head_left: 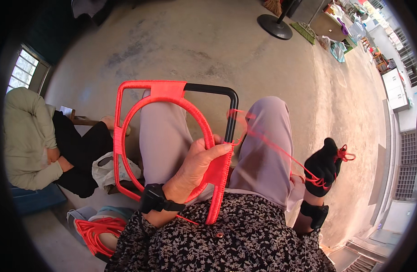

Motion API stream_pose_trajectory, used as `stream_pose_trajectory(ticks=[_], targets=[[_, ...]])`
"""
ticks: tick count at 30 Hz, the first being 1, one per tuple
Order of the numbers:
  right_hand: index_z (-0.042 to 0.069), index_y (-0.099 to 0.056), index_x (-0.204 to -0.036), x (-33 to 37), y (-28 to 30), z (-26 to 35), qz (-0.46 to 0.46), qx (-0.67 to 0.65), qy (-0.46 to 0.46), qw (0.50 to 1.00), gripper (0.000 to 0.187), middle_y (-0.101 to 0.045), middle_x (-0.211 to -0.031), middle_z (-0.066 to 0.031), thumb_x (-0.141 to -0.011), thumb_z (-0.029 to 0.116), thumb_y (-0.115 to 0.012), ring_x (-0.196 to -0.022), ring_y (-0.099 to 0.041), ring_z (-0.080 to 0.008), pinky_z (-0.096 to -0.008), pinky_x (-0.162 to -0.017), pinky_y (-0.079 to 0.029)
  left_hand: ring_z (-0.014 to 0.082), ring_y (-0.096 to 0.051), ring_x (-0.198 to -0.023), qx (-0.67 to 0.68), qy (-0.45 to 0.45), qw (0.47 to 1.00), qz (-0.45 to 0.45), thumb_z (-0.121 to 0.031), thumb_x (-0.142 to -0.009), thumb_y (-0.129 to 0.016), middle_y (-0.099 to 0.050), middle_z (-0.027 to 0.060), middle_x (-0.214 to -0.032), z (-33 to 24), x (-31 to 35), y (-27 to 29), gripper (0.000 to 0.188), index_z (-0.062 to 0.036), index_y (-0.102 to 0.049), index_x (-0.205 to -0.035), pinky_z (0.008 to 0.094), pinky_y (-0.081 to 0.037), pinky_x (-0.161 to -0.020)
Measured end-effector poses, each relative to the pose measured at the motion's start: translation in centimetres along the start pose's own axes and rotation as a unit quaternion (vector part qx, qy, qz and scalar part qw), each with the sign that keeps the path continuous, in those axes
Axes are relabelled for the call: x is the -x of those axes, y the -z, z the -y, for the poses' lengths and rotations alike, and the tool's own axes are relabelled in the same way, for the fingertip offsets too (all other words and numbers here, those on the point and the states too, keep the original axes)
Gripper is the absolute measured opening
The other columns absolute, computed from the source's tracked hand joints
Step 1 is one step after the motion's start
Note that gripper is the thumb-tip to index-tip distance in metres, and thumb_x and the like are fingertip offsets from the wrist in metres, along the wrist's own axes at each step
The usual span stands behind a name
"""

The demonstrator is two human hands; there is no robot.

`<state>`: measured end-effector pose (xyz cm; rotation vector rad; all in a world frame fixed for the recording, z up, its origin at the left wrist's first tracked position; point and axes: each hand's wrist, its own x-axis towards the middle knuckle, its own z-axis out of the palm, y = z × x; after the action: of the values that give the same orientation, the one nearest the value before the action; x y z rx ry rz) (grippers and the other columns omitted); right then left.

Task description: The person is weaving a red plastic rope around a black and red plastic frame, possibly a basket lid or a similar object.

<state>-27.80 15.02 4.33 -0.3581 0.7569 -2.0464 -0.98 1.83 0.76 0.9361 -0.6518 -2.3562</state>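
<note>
Over my lap lies a square tube frame (pixel 118 140) with a round ring (pixel 202 119) inside it. Red cord is wound closely over most of both. One corner (pixel 231 93), at the far right, shows bare black tube. My left hand (pixel 190 167) is closed around the frame's right side, its thumb pressed on the wrapping just below the bare tube. Out to the right, my right hand (pixel 323 167), in a black glove, is closed on red cord (pixel 281 149) that loops round it. The cord runs back toward the frame, blurred near the black tube.
A seated person (pixel 31 136) in a pale green top is at the left, beside a white plastic bag (pixel 109 170). A bundle of red cord (pixel 97 233) lies at my lower left. Farther off are a round black stand base (pixel 275 27) and a broom (pixel 303 32).
</note>
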Motion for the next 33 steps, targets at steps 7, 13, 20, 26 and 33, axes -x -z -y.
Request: stream_pose_trajectory(ticks=[7,13,20,26,33], targets=[[0.001,-0.055,-0.121,1.1,2.8,0.0,-0.142,0.160,-0.025,0.977,0.044,-0.051,-0.082,-0.0009,-0.102,0.039,-0.043,-0.071,-0.050,-0.0120,-0.0283,-0.067,-0.042,0.0102,-0.062,-0.071,0.008,-0.015,1.000,0.014,-0.012,-0.089,-0.067,-0.064,0.0033,-0.086,0.1,0.1,-0.1,0.020,-0.0053,-0.059,-0.105,0.0228,-0.052,-0.063],[0.000,-0.056,-0.129,-0.9,-4.3,-4.3,0.080,0.385,-0.210,0.895,0.039,-0.061,-0.072,-0.0045,-0.098,0.022,-0.045,-0.064,-0.057,-0.0093,-0.0231,-0.059,-0.044,0.0106,-0.062,-0.072,0.012,-0.026,0.999,0.014,-0.011,-0.089,-0.066,-0.064,0.0039,-0.090,0.0,0.1,-0.4,0.025,-0.0048,-0.056,-0.111,0.0228,-0.052,-0.065],[0.004,-0.063,-0.109,-2.1,-4.4,-6.1,0.220,0.512,-0.353,0.752,0.021,-0.064,-0.088,0.0006,-0.094,0.018,-0.060,-0.065,-0.053,-0.0050,-0.0223,-0.057,-0.043,0.0120,-0.063,-0.079,-0.002,-0.037,0.999,-0.008,-0.009,-0.088,-0.066,-0.063,0.0044,-0.093,-0.3,0.2,-0.5,0.034,-0.0044,-0.051,-0.118,0.0239,-0.053,-0.067],[0.002,-0.067,-0.107,-2.7,1.0,0.4,-0.015,0.497,-0.226,0.837,0.021,-0.068,-0.094,-0.0003,-0.090,0.015,-0.064,-0.068,-0.054,-0.0061,-0.0225,-0.057,-0.043,0.0145,-0.066,-0.077,0.006,-0.048,0.999,-0.007,-0.010,-0.088,-0.068,-0.066,0.0076,-0.094,-0.3,0.1,-0.3,0.033,-0.0047,-0.052,-0.116,0.0271,-0.055,-0.069],[0.008,-0.064,-0.122,-2.0,-3.8,-5.7,0.079,0.484,-0.226,0.841,0.033,-0.069,-0.106,0.0001,-0.092,0.020,-0.064,-0.074,-0.061,-0.0051,-0.0210,-0.056,-0.047,0.0144,-0.067,-0.077,0.019,-0.021,1.000,-0.005,-0.008,-0.089,-0.067,-0.068,0.0077,-0.090,0.0,0.3,-0.4,0.020,-0.0050,-0.057,-0.106,0.0263,-0.055,-0.069]])
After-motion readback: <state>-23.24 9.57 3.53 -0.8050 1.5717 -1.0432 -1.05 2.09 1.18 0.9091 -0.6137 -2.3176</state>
